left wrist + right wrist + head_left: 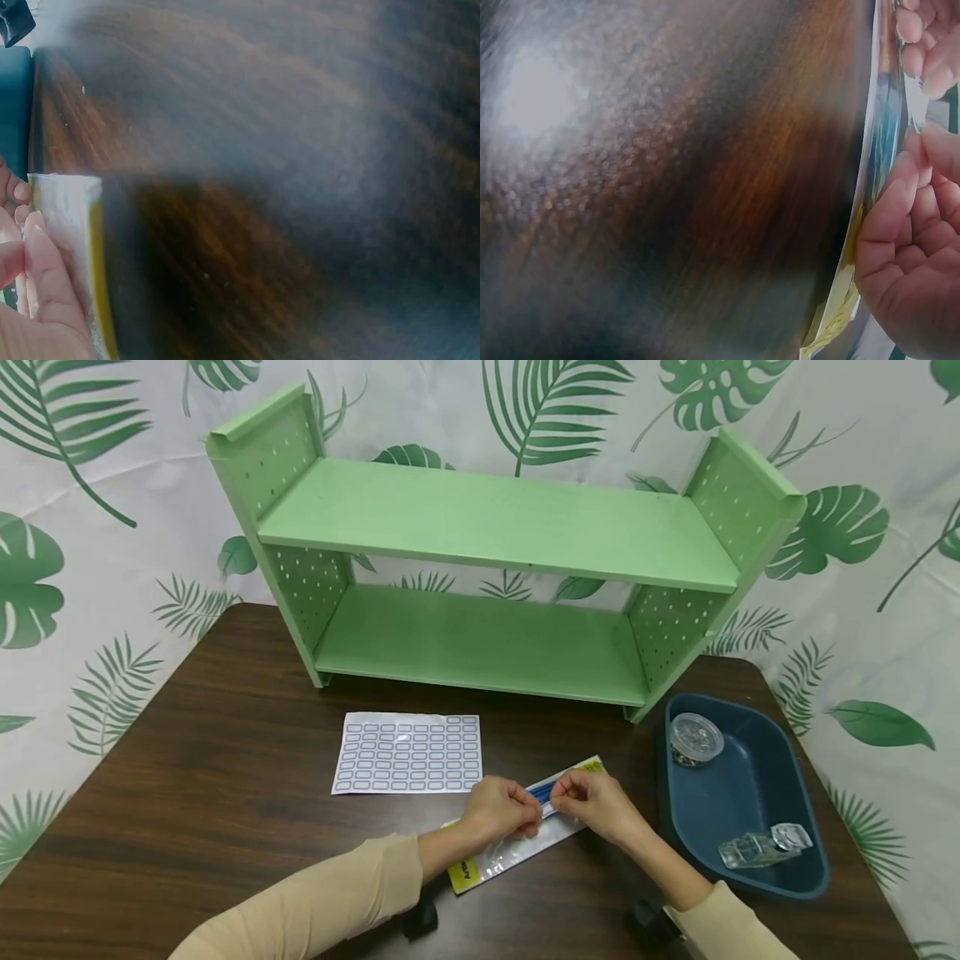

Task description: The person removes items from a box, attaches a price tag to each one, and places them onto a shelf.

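Observation:
My left hand [501, 810] and right hand [596, 802] meet close over a long, flat plastic packet [517, 858] lying slantwise on the table. Yellow ends and blue contents show on the packet; lettering on its near end is too small to read. Between the fingertips of both hands, the right wrist view shows a small white piece [916, 103], pinched from either side. It looks like paper or a sticker; I cannot tell which. Just behind the left hand lies a white sheet of small blue-outlined labels [408, 756].
A green two-tier shelf [487, 635] stands at the back of the dark wooden table [225, 777]. At the right, a blue bin [738, 768] holds a round clear tub [696, 739] and a small glass bottle [761, 850]. A leaf-print cloth hangs behind.

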`<state>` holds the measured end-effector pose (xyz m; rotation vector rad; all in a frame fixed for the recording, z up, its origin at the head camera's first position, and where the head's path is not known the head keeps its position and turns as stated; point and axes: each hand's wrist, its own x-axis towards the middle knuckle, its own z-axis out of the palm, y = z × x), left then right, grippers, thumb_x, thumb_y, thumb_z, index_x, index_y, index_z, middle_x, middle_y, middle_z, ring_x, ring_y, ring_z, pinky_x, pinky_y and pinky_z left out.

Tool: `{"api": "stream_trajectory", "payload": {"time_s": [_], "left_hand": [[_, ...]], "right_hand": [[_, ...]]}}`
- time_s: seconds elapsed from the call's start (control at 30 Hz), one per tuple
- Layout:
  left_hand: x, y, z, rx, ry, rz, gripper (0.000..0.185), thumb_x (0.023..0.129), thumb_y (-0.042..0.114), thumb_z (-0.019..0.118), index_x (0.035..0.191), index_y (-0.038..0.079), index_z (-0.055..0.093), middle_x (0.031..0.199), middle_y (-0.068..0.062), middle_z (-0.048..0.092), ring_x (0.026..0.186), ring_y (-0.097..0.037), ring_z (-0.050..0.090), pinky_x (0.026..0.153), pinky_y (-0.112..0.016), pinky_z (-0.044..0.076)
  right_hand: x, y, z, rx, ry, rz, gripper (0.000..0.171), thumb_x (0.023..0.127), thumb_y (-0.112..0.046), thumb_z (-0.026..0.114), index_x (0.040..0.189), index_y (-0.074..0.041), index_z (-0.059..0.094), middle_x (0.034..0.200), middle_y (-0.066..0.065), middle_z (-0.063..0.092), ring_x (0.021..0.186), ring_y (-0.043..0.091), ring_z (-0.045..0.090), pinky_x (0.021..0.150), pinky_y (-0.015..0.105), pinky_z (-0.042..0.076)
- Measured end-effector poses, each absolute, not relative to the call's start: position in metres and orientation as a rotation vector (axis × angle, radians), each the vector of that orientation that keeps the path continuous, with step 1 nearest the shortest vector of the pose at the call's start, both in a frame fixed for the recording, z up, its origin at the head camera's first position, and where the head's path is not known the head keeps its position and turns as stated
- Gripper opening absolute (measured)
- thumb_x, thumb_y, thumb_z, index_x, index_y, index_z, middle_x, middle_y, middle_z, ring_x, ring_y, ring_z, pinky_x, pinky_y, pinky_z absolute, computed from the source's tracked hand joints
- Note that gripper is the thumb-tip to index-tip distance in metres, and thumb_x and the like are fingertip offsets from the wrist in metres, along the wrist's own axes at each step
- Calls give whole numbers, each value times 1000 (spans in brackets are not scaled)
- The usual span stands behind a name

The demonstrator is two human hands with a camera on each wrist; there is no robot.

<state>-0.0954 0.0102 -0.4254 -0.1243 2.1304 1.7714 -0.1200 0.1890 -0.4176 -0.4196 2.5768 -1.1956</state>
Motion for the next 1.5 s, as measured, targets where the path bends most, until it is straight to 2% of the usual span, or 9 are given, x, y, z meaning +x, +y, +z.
{"api": "stream_trajectory", "payload": {"time_s": [0.27, 0.63, 1.5], "left_hand": [[-99, 10, -425, -128, 2129, 1719, 4, 78, -3, 70, 77, -3, 74, 65, -13, 72, 46, -4, 57, 45, -15, 48], [-101, 9, -427, -108, 2185, 1664, 8, 71, -5, 69, 74, 1, 74, 59, -9, 70, 42, -2, 54, 41, -11, 41], [-101, 11, -429, -101, 2252, 1586, 8, 78, 0, 70, 72, 4, 71, 57, -5, 69, 42, -3, 56, 41, -13, 44]], "right_hand": [[-121, 187, -422, -431, 2630, -1148, 6, 84, 0, 70, 80, -2, 66, 69, 1, 60, 61, 1, 47, 52, 17, 39], [-118, 182, -424, -481, 2705, -1116, 10, 83, -1, 73, 77, -4, 65, 69, 2, 63, 62, -1, 48, 54, 16, 41], [-113, 175, -423, -373, 2769, -1080, 12, 80, 3, 71, 76, -5, 64, 67, -1, 59, 62, 3, 48, 56, 16, 41]]}}
